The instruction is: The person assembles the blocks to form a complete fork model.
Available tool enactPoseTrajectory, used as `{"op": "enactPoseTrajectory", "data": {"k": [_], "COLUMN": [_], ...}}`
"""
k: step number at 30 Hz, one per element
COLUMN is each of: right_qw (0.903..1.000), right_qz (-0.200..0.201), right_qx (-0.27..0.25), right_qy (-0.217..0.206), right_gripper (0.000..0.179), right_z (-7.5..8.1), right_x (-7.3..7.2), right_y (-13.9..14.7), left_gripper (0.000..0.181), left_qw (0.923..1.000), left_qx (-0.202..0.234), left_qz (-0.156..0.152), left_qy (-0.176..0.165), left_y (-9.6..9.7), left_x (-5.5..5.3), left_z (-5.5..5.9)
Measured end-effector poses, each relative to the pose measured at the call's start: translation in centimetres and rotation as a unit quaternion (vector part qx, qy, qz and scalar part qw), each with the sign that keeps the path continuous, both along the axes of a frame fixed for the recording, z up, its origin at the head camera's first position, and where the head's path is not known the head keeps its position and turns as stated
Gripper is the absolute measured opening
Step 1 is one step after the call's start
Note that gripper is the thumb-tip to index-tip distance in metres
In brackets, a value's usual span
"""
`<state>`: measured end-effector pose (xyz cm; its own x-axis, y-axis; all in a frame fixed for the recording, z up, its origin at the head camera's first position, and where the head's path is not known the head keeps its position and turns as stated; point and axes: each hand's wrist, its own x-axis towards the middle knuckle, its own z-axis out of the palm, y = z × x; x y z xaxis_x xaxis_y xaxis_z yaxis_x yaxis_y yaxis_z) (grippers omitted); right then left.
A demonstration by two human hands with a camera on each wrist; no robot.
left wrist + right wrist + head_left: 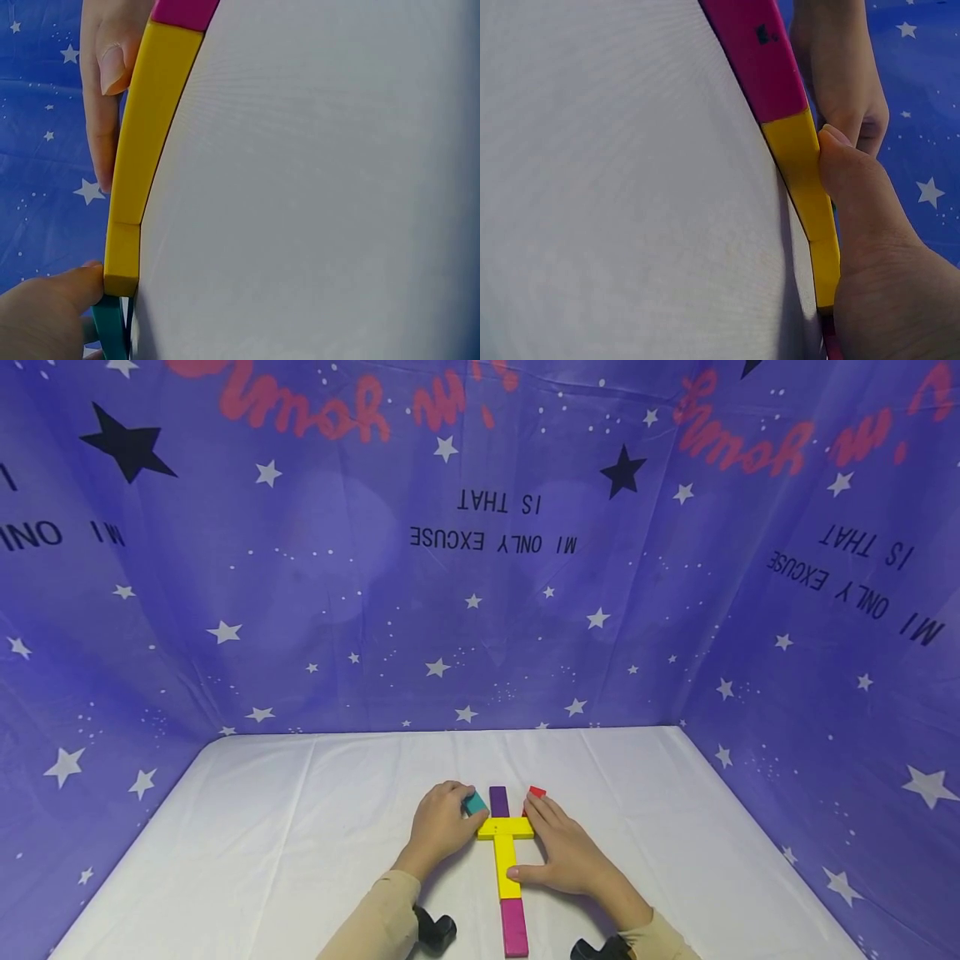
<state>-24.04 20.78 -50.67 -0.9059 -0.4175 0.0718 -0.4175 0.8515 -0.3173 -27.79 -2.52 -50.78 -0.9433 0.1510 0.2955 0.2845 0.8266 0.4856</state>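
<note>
On the white cloth lies a cross-like row of flat blocks. A dark purple block point(498, 801) is at the far end, then a yellow crosspiece point(517, 827), a long yellow block point(506, 857) and a magenta block point(514, 928) nearest me. Left of the purple block, my left hand point(441, 821) pinches a teal block point(475, 803), slanted beside the crosspiece. My right hand point(567, 853) has its fingers extended over a red block point(537, 792), mostly hidden beneath them. Its thumb rests at the long yellow block, which also shows in the right wrist view.
A white cloth point(285, 843) covers the table. Purple star-printed fabric point(480, 635) hangs behind it and along both sides. Black wrist-worn pieces point(437, 932) sit by both forearms at the near edge.
</note>
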Motion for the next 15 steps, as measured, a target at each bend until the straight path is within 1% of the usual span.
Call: {"op": "enactPoseTrajectory", "data": {"k": [10, 15], "right_qw": [1.0, 1.0], "right_qz": [-0.004, -0.004], "right_qx": [0.003, 0.0], "right_qy": [0.003, 0.002], "right_gripper": [0.118, 0.119], "right_z": [-0.24, -0.33], "right_x": [-0.09, -0.1], "right_y": [0.05, 0.07], "left_gripper": [0.047, 0.047], "left_qw": [1.0, 0.9999], "left_qx": [-0.001, -0.001], "left_qz": [-0.006, -0.01], "left_qy": [0.007, 0.011], "left_y": [-0.08, -0.09], "left_x": [-0.03, 0.04], "left_z": [-0.15, -0.04]}}
